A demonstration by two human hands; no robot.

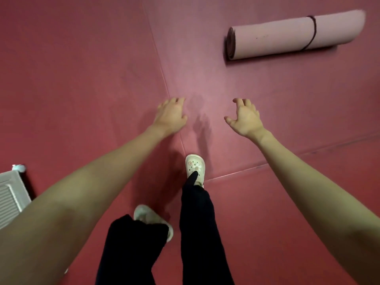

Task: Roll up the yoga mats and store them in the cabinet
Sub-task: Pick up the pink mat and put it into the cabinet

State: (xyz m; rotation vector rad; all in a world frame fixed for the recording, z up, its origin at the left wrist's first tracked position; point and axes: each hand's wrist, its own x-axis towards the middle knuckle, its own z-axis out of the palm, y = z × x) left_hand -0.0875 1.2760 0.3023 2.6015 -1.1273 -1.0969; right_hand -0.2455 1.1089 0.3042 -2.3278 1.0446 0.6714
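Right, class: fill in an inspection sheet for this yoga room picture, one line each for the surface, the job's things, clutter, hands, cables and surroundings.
Surface: red padded floor with visible seams between panels.
Job's things: one pink rolled mat, bound by a dark strap, lying on the floor at upper right; no cabinet in view.
Clutter: nothing seen.
Hands: left hand and right hand both reach forward over the floor, fingers loosely spread, holding nothing, apart from the mat.
Cables: nothing seen.
Surroundings: white radiator at the left edge; the person's white clogs and dark trousers below.
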